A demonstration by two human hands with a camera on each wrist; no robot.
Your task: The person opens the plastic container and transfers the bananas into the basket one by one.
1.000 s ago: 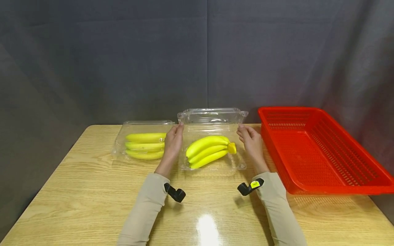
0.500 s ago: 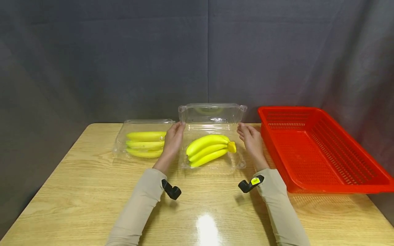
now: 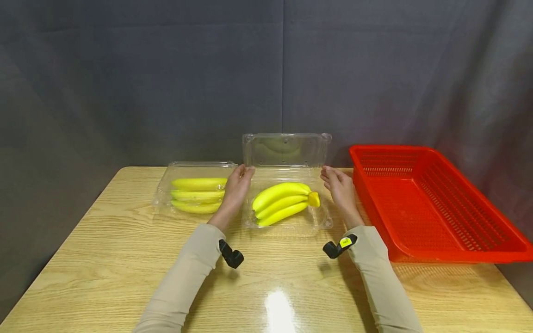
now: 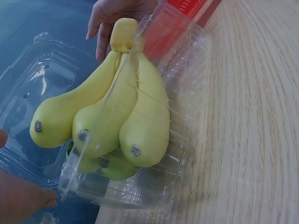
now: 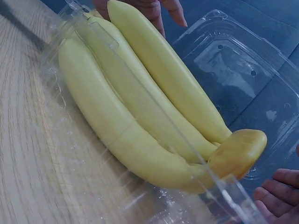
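A bunch of yellow bananas [image 3: 281,202] lies in the base of a clear plastic clamshell box [image 3: 287,226], its stem pointing right in the head view. Behind the fruit the box's clear lid [image 3: 287,150] stands raised. My left hand [image 3: 237,185] is at the box's left side, fingertips right by the hinge. On the opposite side, my right hand [image 3: 339,187] has its fingers loosely bent beside the stem end. In the right wrist view, the fingers of the right hand [image 5: 280,196] hold nothing. Close up, the left wrist view shows the banana tips [image 4: 135,149] behind the clear wall.
Left of the left hand, a second clear box [image 3: 164,199] holds more bananas [image 3: 195,194], partly hidden by that hand. A large red plastic basket [image 3: 433,217] stands at the right of the wooden table [image 3: 125,273]. A dark grey curtain [image 3: 166,83] hangs behind.
The lid has swung up from a lower tilt to nearly upright. My left hand has shifted slightly right and up; the right hand stays almost in place. The bananas have not moved.
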